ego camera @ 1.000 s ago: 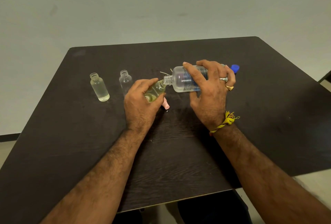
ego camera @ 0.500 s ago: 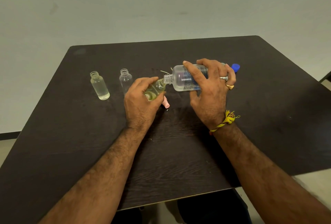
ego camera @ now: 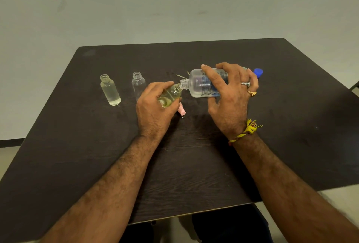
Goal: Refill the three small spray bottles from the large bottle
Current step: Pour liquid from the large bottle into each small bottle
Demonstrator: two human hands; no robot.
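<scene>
Left hand [ego camera: 153, 107] wrapped round a small spray bottle [ego camera: 170, 95], fingers clenched on its body, tilted with its neck up and to the right; lower half of the bottle buried in the palm, liquid inside looking yellowish through the plastic. Right hand [ego camera: 231, 95] grasping the large bottle [ego camera: 202, 83] from above, fingers [ego camera: 208, 74] spread and curled over its printed label, thumb underneath, bottle lying almost level above the dark counter [ego camera: 291, 126]. Threaded mouth of the large bottle touching the small bottle's opening; any stream between them too small to make out. Label print unreadable. Behind the right hand, only a sliver of a blue cap [ego camera: 258, 72] showing, the rest covered by knuckles. Below the left hand, a pink spray cap [ego camera: 181, 111] on the counter, partly hidden by the palm. Thin dip tubes [ego camera: 180, 76] poking out behind the bottle necks, their pump heads out of sight. Further left, two more small bottles upright and uncapped: one partly filled with clear liquid [ego camera: 110, 90], one nearer the left hand [ego camera: 138, 84] whose fill level cannot be told and whose base is hidden by the left hand. Two rings [ego camera: 245, 84] and a yellow thread bracelet [ego camera: 246, 131] on the right hand and wrist
</scene>
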